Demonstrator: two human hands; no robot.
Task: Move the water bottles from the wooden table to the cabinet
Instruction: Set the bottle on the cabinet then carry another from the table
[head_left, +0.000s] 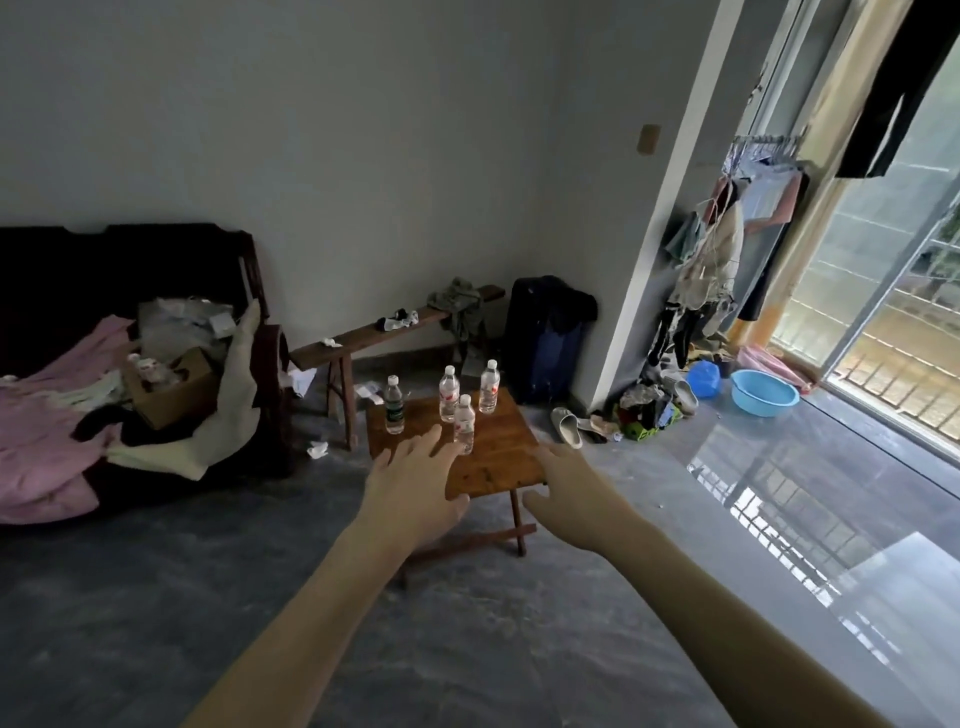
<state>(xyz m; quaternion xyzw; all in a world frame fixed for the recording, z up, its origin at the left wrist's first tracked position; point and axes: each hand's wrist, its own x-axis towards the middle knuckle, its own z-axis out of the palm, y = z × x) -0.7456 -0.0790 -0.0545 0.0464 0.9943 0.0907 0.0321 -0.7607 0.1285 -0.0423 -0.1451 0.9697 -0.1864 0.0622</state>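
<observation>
Several clear water bottles stand upright on a small wooden table (498, 462) in the middle of the room. One has a green label (394, 406) at the table's left edge. Two with red labels stand at the back (449, 395) (489, 387), and another red-labelled one (464, 425) stands nearest me. My left hand (415, 480) is stretched out, fingers spread, just short of the nearest bottle and holding nothing. My right hand (569, 491) is also outstretched with straight fingers, over the table's right front corner. No cabinet is in view.
A dark sofa (130, 270) piled with clothes and a cardboard box (171, 384) stands at left. A wooden bench (374, 338) and a dark suitcase (545, 338) line the back wall. Slippers (569, 426), clutter and a blue basin (763, 392) lie near the glass door at right.
</observation>
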